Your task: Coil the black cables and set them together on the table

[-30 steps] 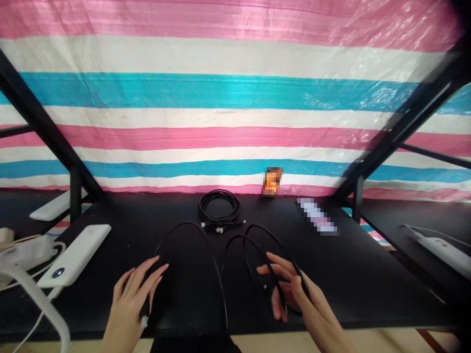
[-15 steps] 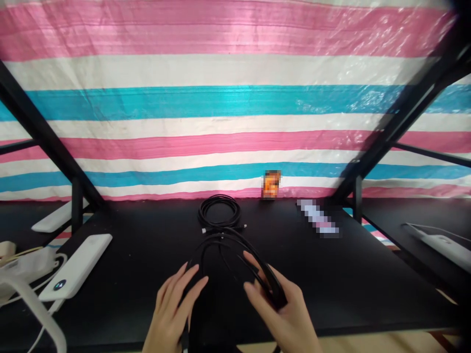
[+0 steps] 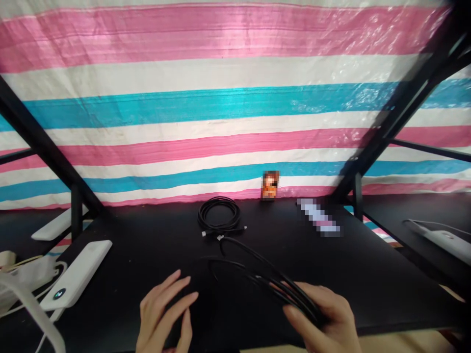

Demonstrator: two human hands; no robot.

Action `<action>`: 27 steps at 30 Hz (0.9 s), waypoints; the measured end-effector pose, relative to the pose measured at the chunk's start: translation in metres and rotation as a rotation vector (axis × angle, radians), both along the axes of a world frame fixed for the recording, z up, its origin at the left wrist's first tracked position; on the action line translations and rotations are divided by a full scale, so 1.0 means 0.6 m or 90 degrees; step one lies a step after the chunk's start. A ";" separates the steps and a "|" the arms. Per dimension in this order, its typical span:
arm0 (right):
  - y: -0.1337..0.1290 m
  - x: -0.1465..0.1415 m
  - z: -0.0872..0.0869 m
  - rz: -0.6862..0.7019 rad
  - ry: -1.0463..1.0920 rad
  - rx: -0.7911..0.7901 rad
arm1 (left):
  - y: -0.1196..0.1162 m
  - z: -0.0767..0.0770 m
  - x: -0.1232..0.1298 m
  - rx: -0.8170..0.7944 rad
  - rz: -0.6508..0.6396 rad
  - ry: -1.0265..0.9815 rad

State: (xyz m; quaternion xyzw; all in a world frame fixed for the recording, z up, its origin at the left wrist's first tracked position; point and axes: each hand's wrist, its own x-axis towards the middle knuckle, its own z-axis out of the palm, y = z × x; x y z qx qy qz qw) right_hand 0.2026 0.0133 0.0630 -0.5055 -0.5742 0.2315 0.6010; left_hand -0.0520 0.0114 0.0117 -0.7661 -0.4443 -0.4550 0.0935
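A bundle of black cable [image 3: 294, 291] is gripped in my right hand [image 3: 326, 316] near the table's front edge. Loose loops of it stretch up and left over the black table, partly blurred. My left hand [image 3: 165, 311] hovers to the left with fingers apart, touching nothing that I can see. Behind the hands lies a second black cable, coiled in a round ring [image 3: 220, 215], with its two connector ends at the ring's front. A light-coloured connector [image 3: 221, 238] shows just in front of that coil, at the end of the held cable.
A white power bank [image 3: 79, 274] with a small display lies on the left, beside white chargers and cords [image 3: 29, 274]. Toward the back right are a blurred orange item [image 3: 270, 185] and a pixelated pale strip [image 3: 318, 215]. Black frame bars slope up at both sides.
My right hand has moved right with the cable bundle, drawing its loops away from my left hand. My left hand has shifted slightly left, off the cable.
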 end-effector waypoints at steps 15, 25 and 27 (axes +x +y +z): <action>0.035 -0.005 -0.020 0.192 0.085 0.001 | -0.003 0.044 0.061 -0.561 -0.070 -0.673; 0.042 -0.077 -0.039 0.279 0.339 -0.335 | 0.012 0.054 0.058 -0.540 0.042 -0.942; 0.037 -0.088 -0.038 0.205 0.464 -0.366 | 0.013 0.049 0.062 -0.541 0.042 -0.918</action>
